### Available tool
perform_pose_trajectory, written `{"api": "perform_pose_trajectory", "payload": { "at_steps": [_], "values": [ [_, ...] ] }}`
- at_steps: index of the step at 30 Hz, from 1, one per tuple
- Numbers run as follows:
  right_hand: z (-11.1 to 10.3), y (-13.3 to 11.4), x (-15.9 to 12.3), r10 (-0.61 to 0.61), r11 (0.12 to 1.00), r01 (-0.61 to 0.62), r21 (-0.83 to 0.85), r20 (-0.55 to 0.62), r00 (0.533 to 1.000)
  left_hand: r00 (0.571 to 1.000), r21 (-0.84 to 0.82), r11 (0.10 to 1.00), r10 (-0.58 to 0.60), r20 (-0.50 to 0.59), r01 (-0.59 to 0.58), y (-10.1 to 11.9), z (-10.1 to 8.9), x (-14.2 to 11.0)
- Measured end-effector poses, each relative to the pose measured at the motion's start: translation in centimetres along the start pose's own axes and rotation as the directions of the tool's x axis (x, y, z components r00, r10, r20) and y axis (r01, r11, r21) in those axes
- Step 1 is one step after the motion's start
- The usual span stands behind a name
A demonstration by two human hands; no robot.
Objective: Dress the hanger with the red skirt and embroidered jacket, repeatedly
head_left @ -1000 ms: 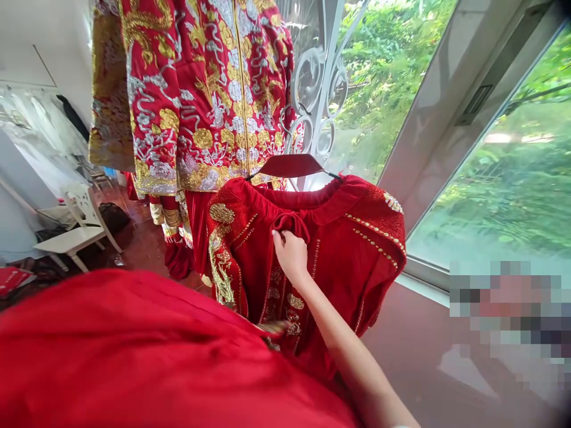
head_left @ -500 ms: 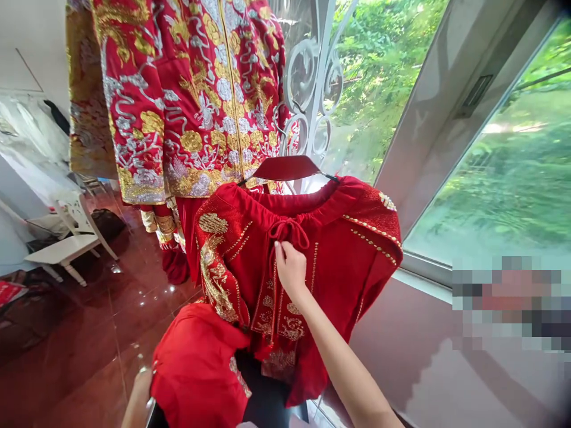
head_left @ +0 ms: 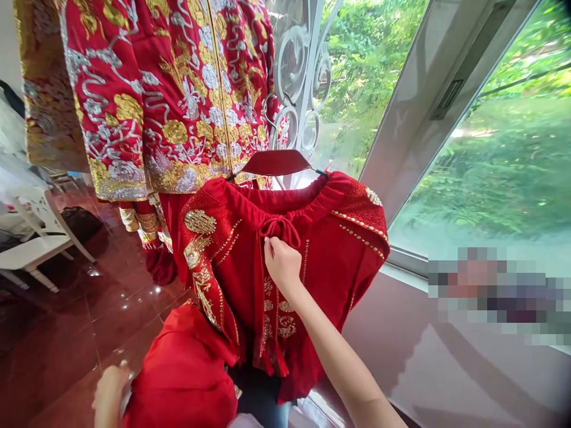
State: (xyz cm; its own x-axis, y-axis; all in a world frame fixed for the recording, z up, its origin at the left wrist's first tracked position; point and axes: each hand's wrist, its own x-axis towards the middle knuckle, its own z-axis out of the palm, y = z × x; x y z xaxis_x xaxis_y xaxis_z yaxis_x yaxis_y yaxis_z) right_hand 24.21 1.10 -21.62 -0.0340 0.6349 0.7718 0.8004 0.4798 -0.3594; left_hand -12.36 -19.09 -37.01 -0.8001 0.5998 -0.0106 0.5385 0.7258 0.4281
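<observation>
My right hand [head_left: 283, 261] is closed in a pinch just under the bow [head_left: 281, 229] of a red drawstring skirt [head_left: 321, 273]. The skirt has gold beading and embroidery and hangs by its gathered waist from a red hanger [head_left: 276, 161]. Tasselled cord ends dangle below the hand. At the lower left my left hand [head_left: 111, 383] is curled beside a heap of bright red cloth [head_left: 182, 380]. A pale edge shows at its palm, but what it grips is hidden. The heap lies over a dark surface [head_left: 259, 386].
Behind hangs a red jacket [head_left: 178, 119] with gold and silver embroidery, next to white scrolled ironwork [head_left: 292, 65]. A window [head_left: 504, 148] and its ledge are at the right. A white chair [head_left: 40, 246] stands on the glossy dark red floor [head_left: 57, 321].
The view has shifted right, so most things appear further left. My left hand now shows more fully, beside the red cloth. My right hand keeps its pinch below the bow.
</observation>
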Motion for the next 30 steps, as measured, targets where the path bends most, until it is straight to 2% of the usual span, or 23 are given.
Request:
{"api": "perform_pose_trajectory", "payload": {
  "at_steps": [2,3,4,5,7,9,10,12,13,14,15,17,19,21,23,24,26,27,28,29,30],
  "values": [
    [0.6,0.1,-0.9,-0.034,0.999,0.033,0.014,0.07,0.997,0.979,-0.063,0.991,-0.124,-0.161,0.115,4.0,-1.4,-0.8],
    [0.8,0.3,-1.5,-0.036,0.999,0.034,0.031,0.079,0.996,0.967,-0.155,0.986,-0.094,-0.237,0.058,6.7,-2.1,-1.6],
    [0.9,0.4,-2.0,-0.023,0.999,0.02,0.048,0.07,0.997,0.958,-0.284,0.954,0.014,-0.286,-0.099,9.6,-2.9,-2.8],
    [0.8,0.6,-2.3,0.004,0.998,-0.007,0.058,0.046,0.999,0.932,-0.393,0.881,0.127,-0.34,-0.263,12.8,-3.6,-4.1],
    [0.4,0.7,-1.7,0.076,0.996,-0.076,0.035,-0.001,0.997,0.849,-0.465,0.721,0.347,-0.398,-0.513,19.0,-5.1,-7.2],
    [-0.1,0.5,-0.1,0.125,0.991,-0.124,-0.046,0.019,0.992,0.699,-0.444,0.54,0.535,-0.475,-0.715,24.2,-6.5,-10.2],
    [-0.4,0.4,0.7,0.133,0.988,-0.128,-0.089,0.059,0.989,0.606,-0.388,0.466,0.573,-0.552,-0.795,26.3,-7.1,-11.4],
    [-0.7,0.3,1.6,0.104,0.989,-0.084,-0.123,0.168,0.98,0.41,-0.248,0.344,0.564,-0.717,-0.906,29.1,-8.4,-13.4],
    [-0.8,0.3,1.3,0.072,0.993,-0.048,-0.11,0.221,0.973,0.341,-0.201,0.297,0.558,-0.757,-0.933,30.0,-8.9,-14.0],
    [-0.7,0.4,0.4,0.038,0.996,-0.014,-0.089,0.274,0.961,0.303,-0.185,0.257,0.568,-0.765,-0.949,30.7,-9.3,-14.4],
    [-0.5,0.5,-1.1,0.015,0.997,0.012,-0.076,0.339,0.941,0.298,-0.201,0.224,0.601,-0.742,-0.954,31.3,-9.5,-14.6],
    [0.3,0.6,-5.2,0.015,0.996,0.034,-0.085,0.521,0.854,0.343,-0.277,0.209,0.679,-0.649,-0.938,32.3,-9.4,-14.6],
    [1.3,0.6,-10.0,0.051,0.992,0.043,-0.115,0.705,0.707,0.392,-0.322,0.243,0.725,-0.566,-0.915,33.3,-8.9,-14.4],
    [2.2,0.4,-14.0,0.057,0.992,0.056,-0.113,0.796,0.602,0.396,-0.283,0.284,0.754,-0.525,-0.916,34.6,-8.3,-14.1],
    [2.4,0.3,-16.0,0.039,0.993,0.069,-0.094,0.828,0.56,0.336,-0.138,0.31,0.797,-0.502,-0.941,36.0,-7.8,-13.8],
    [2.1,0.3,-16.2,0.033,0.993,0.077,-0.089,0.839,0.543,0.293,-0.038,0.315,0.822,-0.488,-0.948,36.6,-7.7,-13.6],
    [0.9,0.5,-14.9,0.026,0.991,0.099,-0.086,0.866,0.499,0.223,0.146,0.315,0.869,-0.442,-0.938,37.6,-7.9,-13.1],
    [-0.2,0.6,-13.5,0.024,0.991,0.106,-0.087,0.873,0.486,0.202,0.201,0.303,0.891,-0.406,-0.932,37.9,-8.1,-12.8],
    [-1.5,0.7,-11.7,0.025,0.991,0.103,-0.089,0.861,0.508,0.193,0.222,0.284,0.914,-0.357,-0.933,38.0,-8.4,-12.4],
    [-2.9,0.8,-9.6,0.021,0.992,0.094,-0.088,0.83,0.557,0.19,0.214,0.26,0.934,-0.302,-0.941,37.9,-8.8,-12.1],
    [-4.5,0.9,-7.3,0.018,0.994,0.067,-0.081,0.754,0.656,0.185,0.188,0.234,0.951,-0.247,-0.954,37.7,-9.2,-11.7]
  ]
}}
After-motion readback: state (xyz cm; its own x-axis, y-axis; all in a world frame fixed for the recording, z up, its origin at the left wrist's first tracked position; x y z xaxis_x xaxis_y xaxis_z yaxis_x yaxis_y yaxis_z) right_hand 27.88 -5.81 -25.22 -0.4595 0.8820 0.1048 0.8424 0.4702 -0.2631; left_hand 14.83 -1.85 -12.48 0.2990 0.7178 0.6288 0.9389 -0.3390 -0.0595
